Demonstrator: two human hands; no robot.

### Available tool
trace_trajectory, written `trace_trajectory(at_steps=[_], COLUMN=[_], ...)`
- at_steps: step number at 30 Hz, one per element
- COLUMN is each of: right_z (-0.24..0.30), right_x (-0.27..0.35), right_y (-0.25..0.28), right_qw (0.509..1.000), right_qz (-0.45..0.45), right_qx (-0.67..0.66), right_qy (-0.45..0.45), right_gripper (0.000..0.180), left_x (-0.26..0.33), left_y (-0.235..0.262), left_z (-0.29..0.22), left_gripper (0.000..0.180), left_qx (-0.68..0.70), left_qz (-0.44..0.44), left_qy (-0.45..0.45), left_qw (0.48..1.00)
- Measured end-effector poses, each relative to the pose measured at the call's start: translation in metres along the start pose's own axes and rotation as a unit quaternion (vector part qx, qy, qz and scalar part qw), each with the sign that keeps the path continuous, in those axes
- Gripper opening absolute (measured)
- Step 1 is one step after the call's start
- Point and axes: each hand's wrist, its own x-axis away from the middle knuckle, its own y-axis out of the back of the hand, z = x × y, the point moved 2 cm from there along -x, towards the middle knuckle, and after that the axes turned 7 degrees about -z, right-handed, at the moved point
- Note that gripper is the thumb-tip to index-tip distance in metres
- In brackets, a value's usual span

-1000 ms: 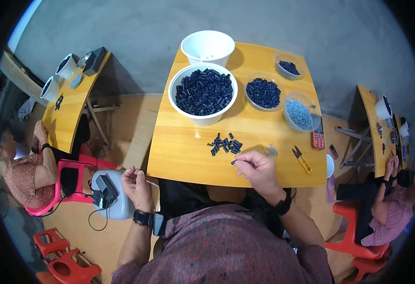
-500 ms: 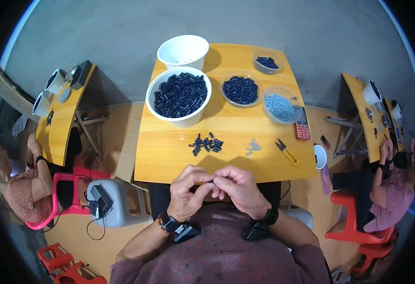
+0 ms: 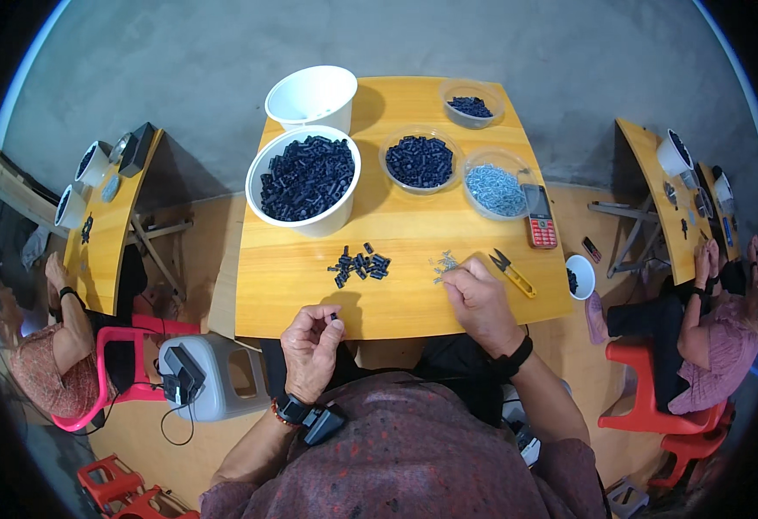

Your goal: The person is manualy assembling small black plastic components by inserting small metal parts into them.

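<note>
Left hand (image 3: pixel 311 344) pinching a small black plastic piece (image 3: pixel 333 317) at the table's near edge, right hand (image 3: pixel 474 292) fingertips on the small metal pins (image 3: pixel 444 262) just ahead.

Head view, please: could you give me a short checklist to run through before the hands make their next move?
1. Left hand pinches a small black piece: ok.
2. Right hand reaches the little pile of metal pins: ok.
3. Pin actually gripped in the right fingertips: cannot tell.
4. Loose black pieces lie near on the table: ok.
5. Yellow-handled snips lie clear of the right hand: ok.
</note>
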Motion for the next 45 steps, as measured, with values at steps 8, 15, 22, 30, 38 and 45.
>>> trace_trajectory(at_steps=[8, 15, 22, 30, 38, 45], right_z=[0.001, 0.016, 0.058, 0.080, 0.088, 0.094], right_x=[0.002, 0.002, 0.007, -0.004, -0.010, -0.017], right_y=[-0.001, 0.003, -0.023, -0.043, -0.038, -0.034], right_qw=[0.994, 0.999, 0.901, 0.926, 0.938, 0.968], right_qz=[0.045, 0.029, 0.124, 0.141, 0.159, 0.130], right_qx=[0.097, 0.040, -0.361, -0.344, -0.300, -0.194], right_qy=[0.037, 0.015, -0.207, -0.066, -0.074, 0.086], right_gripper=[0.004, 0.002, 0.006, 0.007, 0.012, 0.014], left_x=[-0.006, -0.003, -0.001, -0.001, -0.001, -0.002], left_y=[0.008, -0.002, -0.009, -0.003, -0.001, 0.000], left_z=[0.009, -0.006, -0.016, -0.017, -0.019, -0.018], left_gripper=[0.016, 0.013, 0.014, 0.010, 0.010, 0.010], left_qx=[0.036, 0.138, 0.155, 0.163, 0.137, 0.087], left_qz=[0.005, 0.053, 0.102, 0.108, 0.116, 0.124], left_qy=[0.018, 0.090, 0.101, 0.105, 0.110, 0.092], left_qw=[0.999, 0.985, 0.977, 0.975, 0.978, 0.984])
